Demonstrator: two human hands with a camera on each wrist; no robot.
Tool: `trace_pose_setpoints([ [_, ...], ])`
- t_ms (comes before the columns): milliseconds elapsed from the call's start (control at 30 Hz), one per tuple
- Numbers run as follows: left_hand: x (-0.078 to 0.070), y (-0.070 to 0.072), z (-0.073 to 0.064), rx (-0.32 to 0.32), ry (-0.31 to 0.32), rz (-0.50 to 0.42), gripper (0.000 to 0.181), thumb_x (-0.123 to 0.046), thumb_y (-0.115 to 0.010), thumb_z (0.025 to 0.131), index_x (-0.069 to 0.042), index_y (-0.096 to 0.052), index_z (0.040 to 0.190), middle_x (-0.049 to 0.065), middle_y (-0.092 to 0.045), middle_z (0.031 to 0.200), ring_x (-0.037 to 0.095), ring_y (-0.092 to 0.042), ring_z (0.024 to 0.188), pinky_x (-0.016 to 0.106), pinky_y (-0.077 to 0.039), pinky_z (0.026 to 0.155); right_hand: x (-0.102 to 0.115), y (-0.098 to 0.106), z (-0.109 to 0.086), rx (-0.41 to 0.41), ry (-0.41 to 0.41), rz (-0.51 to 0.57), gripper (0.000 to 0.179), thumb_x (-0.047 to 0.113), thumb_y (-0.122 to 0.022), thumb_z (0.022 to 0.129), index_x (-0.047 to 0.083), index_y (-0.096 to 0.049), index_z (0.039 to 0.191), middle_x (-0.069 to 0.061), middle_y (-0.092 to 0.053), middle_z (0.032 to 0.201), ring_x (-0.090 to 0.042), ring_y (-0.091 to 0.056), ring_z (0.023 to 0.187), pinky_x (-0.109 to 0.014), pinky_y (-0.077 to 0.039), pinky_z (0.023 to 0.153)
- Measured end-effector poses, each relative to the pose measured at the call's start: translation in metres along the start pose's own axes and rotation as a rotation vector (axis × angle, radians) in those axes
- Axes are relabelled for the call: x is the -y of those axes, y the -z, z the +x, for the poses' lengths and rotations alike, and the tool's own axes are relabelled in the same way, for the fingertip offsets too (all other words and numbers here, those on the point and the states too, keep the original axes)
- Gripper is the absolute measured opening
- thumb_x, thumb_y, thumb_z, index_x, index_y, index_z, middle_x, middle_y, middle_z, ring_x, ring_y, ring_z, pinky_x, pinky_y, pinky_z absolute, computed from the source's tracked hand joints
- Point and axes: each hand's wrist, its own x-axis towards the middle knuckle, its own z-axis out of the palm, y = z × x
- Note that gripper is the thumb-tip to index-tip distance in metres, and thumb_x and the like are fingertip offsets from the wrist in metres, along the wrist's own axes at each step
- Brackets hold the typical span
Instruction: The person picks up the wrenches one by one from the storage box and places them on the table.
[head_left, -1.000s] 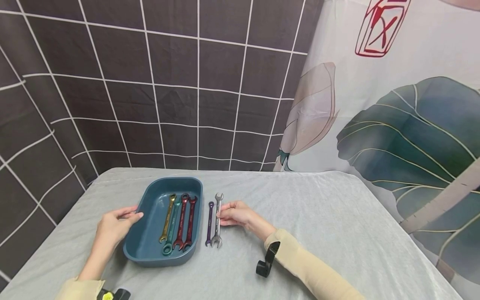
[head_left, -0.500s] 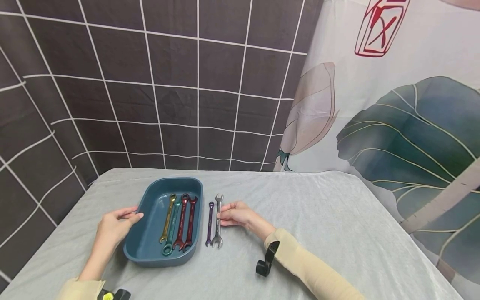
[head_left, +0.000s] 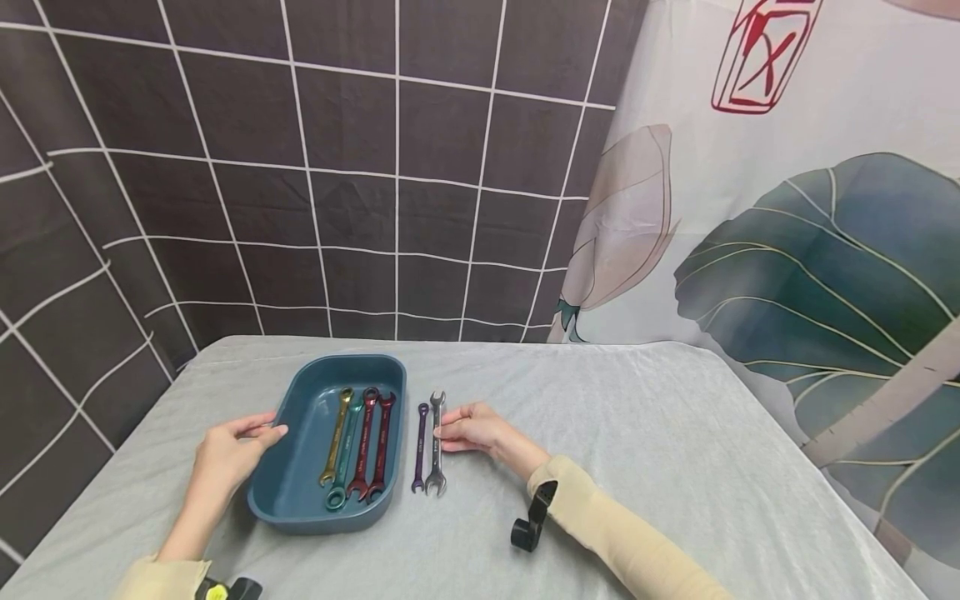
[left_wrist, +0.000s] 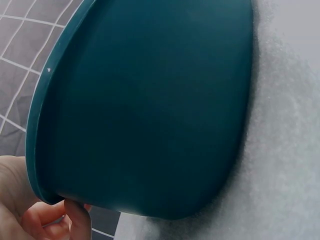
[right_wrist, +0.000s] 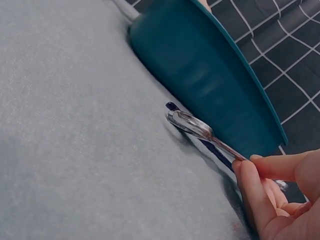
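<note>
pinching silver wrench (head_left: 436,458) (illegibly marked)

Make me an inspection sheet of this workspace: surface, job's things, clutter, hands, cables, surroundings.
Surface: pale grey cloth, faint wrinkles at left.
Job's things: blue tray holding gold wrench, green wrench and two red wrenches; purple wrench and silver wrench outside, to its right.
Clutter: nothing seen.
Hands: left hand grips the blue tray's edge; right hand pinches the silver wrench.
Cables: nothing seen.
Surroundings: dark grid backdrop behind and left; plant-print drape at right.
</note>
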Motion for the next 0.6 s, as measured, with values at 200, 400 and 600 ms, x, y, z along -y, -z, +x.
trace_pose_setpoints([
  [200, 0.0001, 0.0000, 0.0000, -0.001, -0.005, 0.002, 0.049, -0.027, -0.067, 0.088, 0.006, -0.060, 0.124, 0.020, -0.073, 0.098, 0.044, -0.056, 0.112, 0.054, -0.039, 0.094, -0.0001, -0.0004, 0.0006, -0.013, -0.009, 0.003, 0.016, -0.008, -0.062, 0.086, -0.009, -0.059, 0.101, -0.004, -0.063, 0.076, -0.009, -0.064, 0.062, -0.022, -0.056, 0.068],
  [400, 0.0004, -0.0001, 0.0004, 0.002, 0.000, 0.002, 0.049, -0.027, -0.067, 0.089, 0.006, -0.060, 0.124, 0.019, -0.073, 0.098, 0.044, -0.055, 0.113, 0.055, -0.039, 0.094, -0.0006, 0.0003, 0.0015, -0.013, -0.017, 0.002, 0.017, -0.008, -0.062, 0.086, -0.010, -0.059, 0.103, -0.003, -0.064, 0.075, -0.008, -0.064, 0.061, -0.021, -0.056, 0.067],
  [600, 0.0006, -0.0003, 0.0006, -0.001, 0.002, 0.004, 0.049, -0.027, -0.067, 0.089, 0.006, -0.060, 0.124, 0.020, -0.072, 0.100, 0.044, -0.056, 0.113, 0.055, -0.039, 0.094, -0.0016, 0.0007, 0.0027, -0.017, -0.016, -0.010, 0.024, -0.007, -0.063, 0.086, -0.013, -0.058, 0.109, -0.003, -0.066, 0.076, -0.009, -0.064, 0.061, -0.022, -0.056, 0.068],
])
